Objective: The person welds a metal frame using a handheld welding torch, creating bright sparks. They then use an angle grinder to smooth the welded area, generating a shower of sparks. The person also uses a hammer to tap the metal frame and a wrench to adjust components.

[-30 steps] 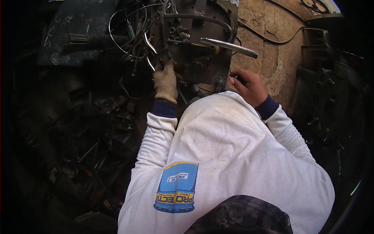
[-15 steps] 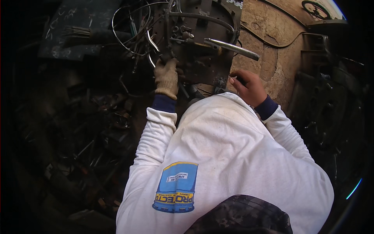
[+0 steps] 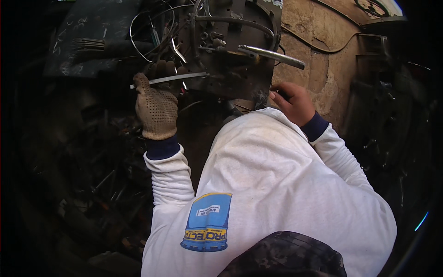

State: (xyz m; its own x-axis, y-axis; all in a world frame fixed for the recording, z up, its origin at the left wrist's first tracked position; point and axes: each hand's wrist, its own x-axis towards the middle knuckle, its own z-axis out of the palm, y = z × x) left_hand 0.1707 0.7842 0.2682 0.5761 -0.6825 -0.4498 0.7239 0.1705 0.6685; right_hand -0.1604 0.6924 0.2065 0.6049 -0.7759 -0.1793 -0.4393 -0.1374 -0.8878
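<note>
My left hand (image 3: 157,108), in a knitted work glove with dots, grips a thin flat metal strip (image 3: 187,76). The strip lies across the fingers, and its right end reaches over the left edge of the dark metal worktable (image 3: 240,83). Just beyond this hand, a shiny curved metal handle (image 3: 178,51) sticks up at the table's side. My right hand (image 3: 295,102), bare, is by the table's near right corner. Its fingers are curled in and the thumb lies against them; whatever they may hold is hidden.
On the table are a thick metal bar (image 3: 277,57), several nuts and bolts (image 3: 216,40) and a curved metal band (image 3: 235,21). A wire loop (image 3: 134,34) hangs at its left. A dark plate (image 3: 87,64) carries thin rods (image 3: 87,44). A cable (image 3: 323,48) crosses the floor at right.
My left hand has moved left and slightly nearer from the table's edge, and the flat metal strip now shows in its grip. My right hand has barely moved.
</note>
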